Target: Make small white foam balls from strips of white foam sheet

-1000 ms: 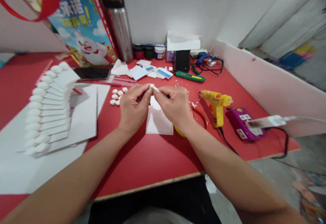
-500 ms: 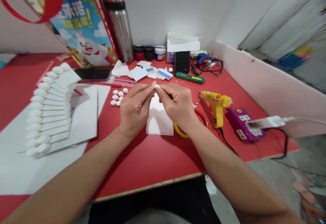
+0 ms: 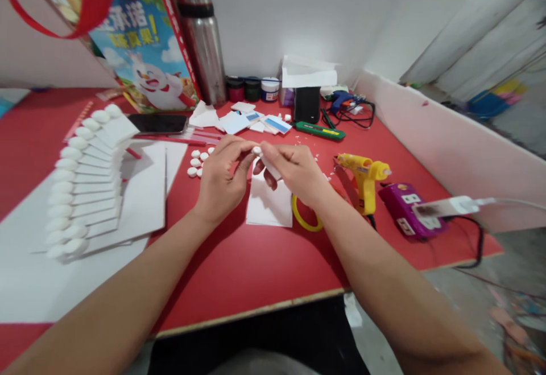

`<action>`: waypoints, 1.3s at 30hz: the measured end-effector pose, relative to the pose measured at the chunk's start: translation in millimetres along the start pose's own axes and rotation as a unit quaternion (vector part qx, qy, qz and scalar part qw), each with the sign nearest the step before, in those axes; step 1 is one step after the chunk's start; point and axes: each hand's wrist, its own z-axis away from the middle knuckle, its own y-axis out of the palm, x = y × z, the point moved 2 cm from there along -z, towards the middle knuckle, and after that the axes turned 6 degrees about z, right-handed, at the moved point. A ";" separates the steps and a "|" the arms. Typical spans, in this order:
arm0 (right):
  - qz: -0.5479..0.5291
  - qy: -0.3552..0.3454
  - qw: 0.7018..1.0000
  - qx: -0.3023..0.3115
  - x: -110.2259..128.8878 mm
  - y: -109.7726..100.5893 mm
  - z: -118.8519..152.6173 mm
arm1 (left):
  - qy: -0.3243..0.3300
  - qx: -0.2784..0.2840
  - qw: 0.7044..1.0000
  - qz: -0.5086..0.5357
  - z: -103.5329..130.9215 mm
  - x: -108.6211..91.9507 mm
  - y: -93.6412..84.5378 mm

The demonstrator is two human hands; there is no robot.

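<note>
Above the middle of the red table, my left hand pinches a small white disc between thumb and forefinger. Close beside it, my right hand grips a white card piece, whose end is near the disc; whether they touch is hard to tell. Below the hands lies a stack of white cards. Several white discs rest on the table just left of my left hand. Farther left stands a curved row of white strips with round white discs at their outer ends.
A yellow glue gun and a purple power socket sit at the right, near a yellow tape ring. Behind are a green cutter, card scraps, a phone, a steel flask and paint jars.
My fingertips have parted slightly, and the disc now shows at my left fingertips. My right hand has turned, bringing the white card piece into view.
</note>
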 end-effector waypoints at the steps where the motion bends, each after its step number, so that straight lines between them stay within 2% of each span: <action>1: -0.066 0.056 0.996 0.020 -1.4 -0.6 -0.6 | 0.001 0.002 1.000 -0.003 -0.2 0.0 0.3; 2: -0.126 0.103 0.986 0.039 -2.6 -1.4 -1.1 | 0.000 0.007 1.000 -0.003 -0.3 0.2 0.8; 4: -0.213 0.154 0.962 0.070 -4.1 -3.9 -1.6 | 0.002 0.017 1.000 -0.003 -0.3 1.1 1.7; 8: -0.282 0.170 0.940 0.094 -4.5 -6.1 -0.5 | 0.009 0.020 1.000 -0.011 0.4 1.8 2.5; 12: -0.289 0.154 0.939 0.103 -4.8 -3.0 0.6 | -0.009 0.018 1.000 -0.007 0.6 1.4 3.0; 15: -0.195 0.116 0.971 0.079 -6.6 -0.8 -0.8 | -0.048 0.008 0.999 0.018 1.3 1.9 4.3; 17: -0.048 0.037 0.998 0.021 -5.0 -0.2 -0.9 | -0.086 -0.005 0.995 0.049 2.6 2.6 6.1; 18: 0.045 -0.015 0.999 -0.018 -2.7 0.6 0.1 | -0.102 -0.013 0.993 0.064 3.5 2.6 7.3; 19: 0.140 -0.063 0.987 -0.058 0.1 1.8 1.9 | -0.112 -0.023 0.991 0.073 4.4 2.4 8.6; 21: 0.291 -0.123 0.941 -0.125 5.8 5.5 6.6 | -0.108 -0.041 0.991 0.071 6.0 0.7 10.6; 23: 0.358 -0.137 0.908 -0.167 9.6 8.7 10.8 | -0.085 -0.055 0.994 0.046 6.8 -1.6 11.4; 25: 0.361 -0.142 0.904 -0.183 11.7 10.6 13.3 | -0.059 -0.059 0.996 0.017 6.9 -3.6 10.7; 29: 0.309 -0.163 0.924 -0.156 13.1 12.6 14.7 | -0.027 -0.064 0.998 0.004 6.1 -5.6 7.1; 31: 0.293 -0.164 0.931 -0.143 13.7 13.1 15.0 | -0.022 -0.072 0.997 0.000 6.4 -6.5 6.1; 36: 0.246 -0.146 0.946 -0.153 14.7 7.5 14.6 | -0.011 -0.064 0.997 -0.032 8.4 -8.8 8.5; 39: 0.198 -0.123 0.964 -0.124 12.0 0.6 11.6 | -0.029 -0.058 0.998 0.021 8.4 -7.2 9.2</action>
